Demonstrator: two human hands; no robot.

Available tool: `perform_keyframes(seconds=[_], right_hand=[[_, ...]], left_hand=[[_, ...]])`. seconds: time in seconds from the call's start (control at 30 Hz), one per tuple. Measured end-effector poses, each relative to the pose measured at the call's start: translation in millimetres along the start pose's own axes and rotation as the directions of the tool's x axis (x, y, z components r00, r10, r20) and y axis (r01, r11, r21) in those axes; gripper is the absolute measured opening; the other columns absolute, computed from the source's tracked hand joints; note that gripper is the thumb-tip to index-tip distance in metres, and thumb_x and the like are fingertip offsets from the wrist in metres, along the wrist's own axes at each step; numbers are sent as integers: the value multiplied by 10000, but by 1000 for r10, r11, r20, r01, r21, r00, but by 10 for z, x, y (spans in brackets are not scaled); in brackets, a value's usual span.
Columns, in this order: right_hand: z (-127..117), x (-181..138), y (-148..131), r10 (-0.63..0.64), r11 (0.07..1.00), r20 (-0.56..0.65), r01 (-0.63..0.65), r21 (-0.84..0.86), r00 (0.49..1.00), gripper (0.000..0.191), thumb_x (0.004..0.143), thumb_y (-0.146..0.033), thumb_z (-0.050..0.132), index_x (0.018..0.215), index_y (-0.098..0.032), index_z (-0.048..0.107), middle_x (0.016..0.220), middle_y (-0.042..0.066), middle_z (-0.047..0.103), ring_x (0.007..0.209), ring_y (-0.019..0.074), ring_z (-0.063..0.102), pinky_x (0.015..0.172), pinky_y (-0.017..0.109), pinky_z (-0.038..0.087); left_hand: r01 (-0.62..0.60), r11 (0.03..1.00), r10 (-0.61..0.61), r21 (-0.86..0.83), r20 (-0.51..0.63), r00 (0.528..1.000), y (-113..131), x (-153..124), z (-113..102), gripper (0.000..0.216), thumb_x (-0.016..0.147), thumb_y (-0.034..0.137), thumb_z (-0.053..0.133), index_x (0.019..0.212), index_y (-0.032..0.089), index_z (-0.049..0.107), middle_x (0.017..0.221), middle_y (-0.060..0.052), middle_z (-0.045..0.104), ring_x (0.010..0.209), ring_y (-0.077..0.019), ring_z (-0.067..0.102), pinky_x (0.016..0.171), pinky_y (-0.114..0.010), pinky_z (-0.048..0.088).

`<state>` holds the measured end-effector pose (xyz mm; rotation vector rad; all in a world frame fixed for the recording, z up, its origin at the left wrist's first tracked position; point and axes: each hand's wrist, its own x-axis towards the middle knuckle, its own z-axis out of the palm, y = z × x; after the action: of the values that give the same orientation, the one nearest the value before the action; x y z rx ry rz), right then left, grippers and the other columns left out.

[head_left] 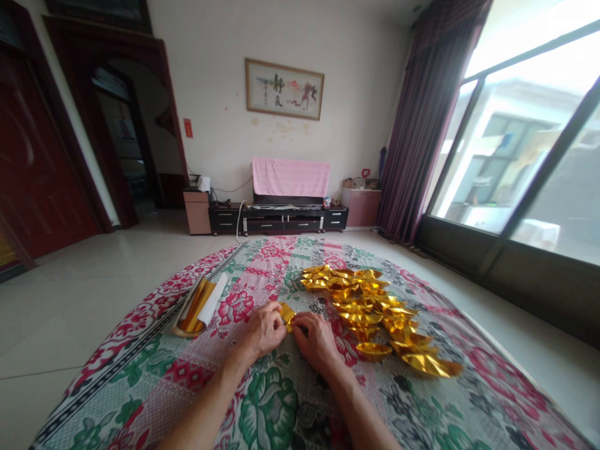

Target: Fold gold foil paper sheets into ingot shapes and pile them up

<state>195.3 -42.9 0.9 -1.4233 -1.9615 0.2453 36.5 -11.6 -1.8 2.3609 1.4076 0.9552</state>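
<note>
I see both my left hand [265,330] and right hand [315,337] pinching a shiny, creased gold foil sheet [287,312] (partly folded).

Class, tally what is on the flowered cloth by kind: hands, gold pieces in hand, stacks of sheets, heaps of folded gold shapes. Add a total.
Hands: 2 (left hand, right hand)
Gold piece held by both: 1
Stack of sheets: 1
Heap of folded gold shapes: 1
Total: 5
</note>
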Motion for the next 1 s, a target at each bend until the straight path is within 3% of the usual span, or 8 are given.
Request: perform_keyframes(seconds=[1.0], right_hand=[[7,-7,-37,32,998,3,-31,-50,999,183,789,-206,510,833,-264,678,969,6,652,931,170,553,837,282,369]], left_hand=[[39,999,-40,-10,-52,998,-27,22,55,184,670,75,493,508,162,502,913,-48,597,834,-140,571,790,-261,443]])
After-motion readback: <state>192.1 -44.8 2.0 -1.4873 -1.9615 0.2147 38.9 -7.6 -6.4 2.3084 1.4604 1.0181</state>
